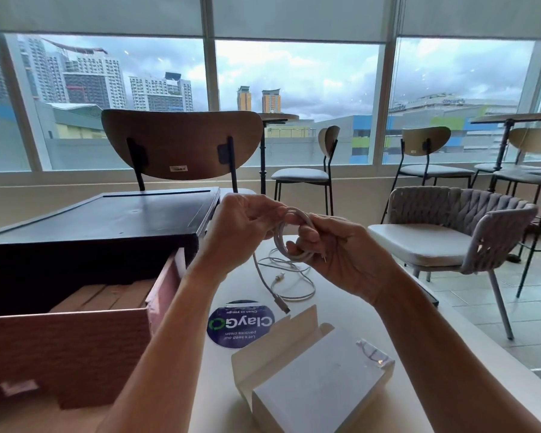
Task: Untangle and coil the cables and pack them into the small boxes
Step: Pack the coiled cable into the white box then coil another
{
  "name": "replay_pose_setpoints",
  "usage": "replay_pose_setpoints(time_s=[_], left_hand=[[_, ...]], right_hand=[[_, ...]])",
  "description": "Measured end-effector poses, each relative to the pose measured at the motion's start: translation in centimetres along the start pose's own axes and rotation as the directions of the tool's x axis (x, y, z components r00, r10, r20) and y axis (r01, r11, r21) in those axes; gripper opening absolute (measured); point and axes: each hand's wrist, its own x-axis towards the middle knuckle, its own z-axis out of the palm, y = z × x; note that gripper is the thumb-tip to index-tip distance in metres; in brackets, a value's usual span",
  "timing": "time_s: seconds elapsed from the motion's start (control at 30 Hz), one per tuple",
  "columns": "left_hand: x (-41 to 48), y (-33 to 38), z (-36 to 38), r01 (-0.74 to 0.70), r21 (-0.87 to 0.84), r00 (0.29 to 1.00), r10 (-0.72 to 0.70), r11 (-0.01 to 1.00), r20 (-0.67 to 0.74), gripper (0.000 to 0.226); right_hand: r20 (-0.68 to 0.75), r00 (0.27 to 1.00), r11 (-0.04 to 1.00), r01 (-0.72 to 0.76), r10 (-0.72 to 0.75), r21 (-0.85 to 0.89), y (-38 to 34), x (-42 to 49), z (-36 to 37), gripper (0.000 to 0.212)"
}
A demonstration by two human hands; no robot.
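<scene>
A white cable (289,242) is wound into a small coil held up above the table between both hands. My right hand (341,254) grips the coil's right side, fingers curled round it. My left hand (238,232) pinches the coil's upper left. The cable's free tail (270,285) hangs down to the white table (341,295) and ends in a USB plug (283,305). More white cable lies in a loose loop (297,281) on the table under the hands. A small white box (316,389) stands open at the near edge, flaps up.
A large wooden box (75,348) with a raised dark lid (107,218) stands at the left, brown cartons inside. A round blue sticker (240,325) lies on the table. A clear plastic scrap (374,354) rests on the small box. Chairs stand behind and right.
</scene>
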Motion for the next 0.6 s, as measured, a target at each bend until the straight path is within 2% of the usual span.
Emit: replay_pose_setpoints(time_s=[0.13, 0.33, 0.6], left_hand=[[0.17, -0.14, -0.07, 0.003, 0.018, 0.999, -0.002, 1.000, -0.044, 0.008], [0.12, 0.06, -0.15, 0.034, -0.057, 0.999, -0.035, 0.998, -0.033, 0.009], [0.11, 0.02, -0.09, 0.027, -0.101, 0.999, -0.030, 0.994, -0.026, 0.008]], right_hand=[[-0.031, 1.000, 0.997, 0.004, -0.006, -0.083, 0.02, 0.13, -0.33, 0.031], [-0.067, 0.998, 0.996, 0.015, -0.021, -0.084, 0.17, 0.25, -0.55, 0.032], [0.010, 1.000, 0.999, -0.027, 0.028, -0.042, 0.11, 0.04, -0.57, 0.036]])
